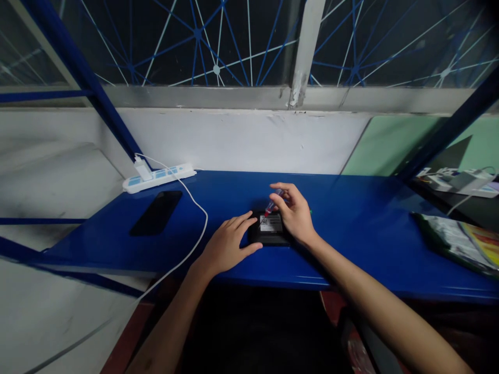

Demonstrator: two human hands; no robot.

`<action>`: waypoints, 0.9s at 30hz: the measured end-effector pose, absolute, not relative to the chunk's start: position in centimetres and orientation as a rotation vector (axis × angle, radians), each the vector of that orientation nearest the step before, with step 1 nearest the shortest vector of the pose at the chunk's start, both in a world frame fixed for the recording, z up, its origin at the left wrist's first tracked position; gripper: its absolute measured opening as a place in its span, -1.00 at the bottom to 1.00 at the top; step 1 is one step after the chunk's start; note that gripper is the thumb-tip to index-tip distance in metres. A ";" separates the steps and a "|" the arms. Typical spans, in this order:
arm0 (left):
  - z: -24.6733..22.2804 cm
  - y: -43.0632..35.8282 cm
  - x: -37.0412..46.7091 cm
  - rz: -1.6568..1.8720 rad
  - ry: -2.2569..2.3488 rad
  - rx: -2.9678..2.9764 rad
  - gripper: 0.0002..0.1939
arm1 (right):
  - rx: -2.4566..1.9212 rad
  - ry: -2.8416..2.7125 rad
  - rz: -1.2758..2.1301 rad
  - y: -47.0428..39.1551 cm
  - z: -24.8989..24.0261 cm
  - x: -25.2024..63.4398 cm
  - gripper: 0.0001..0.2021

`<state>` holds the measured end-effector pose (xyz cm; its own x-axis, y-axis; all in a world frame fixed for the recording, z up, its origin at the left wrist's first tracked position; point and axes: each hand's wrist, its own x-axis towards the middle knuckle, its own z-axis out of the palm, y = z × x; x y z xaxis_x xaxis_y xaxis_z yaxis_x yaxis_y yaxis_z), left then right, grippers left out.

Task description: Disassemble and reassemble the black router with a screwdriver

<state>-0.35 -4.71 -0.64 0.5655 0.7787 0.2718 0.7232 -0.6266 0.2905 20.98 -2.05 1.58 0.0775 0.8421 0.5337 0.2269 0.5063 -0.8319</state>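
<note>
A flat black device [268,238] with a white printed label lies on the blue desk in front of me. My left hand [228,244] grips its left end, with the thumb at the near edge and the fingers at the far edge. Above the label, my right hand [298,213] pinches a small screwdriver [273,203] with a clear purplish handle and a red collar. Its thin shaft slants down to the left towards the device; whether the tip touches is too fine to tell. A bit of green shows just behind the right hand, its kind hidden.
A black phone [156,213] lies on the left of the desk [351,234]. Behind it is a white power strip [159,177], whose plugged-in white cable [200,208] runs over the near edge. A shiny packet [460,241] lies at the right. Blue posts rise on both sides.
</note>
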 end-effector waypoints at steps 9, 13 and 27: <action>-0.5 -4.8 -0.3 0.549 1.285 2.628 -0.44 | -0.931 -1.456 0.693 -2.4 1.9 20.9 -0.73; -0.8 -4.7 -0.3 0.558 1.278 2.635 -0.43 | -0.975 -1.458 0.624 -2.0 1.4 20.9 -0.70; -0.6 -4.7 -0.3 0.564 1.283 2.633 -0.43 | -0.939 -1.447 0.744 -2.4 1.9 21.0 -0.70</action>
<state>-0.31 -4.72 -0.59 0.5613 0.7845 0.2636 0.7245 -0.6197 0.3017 21.00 -2.39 1.88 0.0226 0.8790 0.4762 0.1246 0.4702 -0.8737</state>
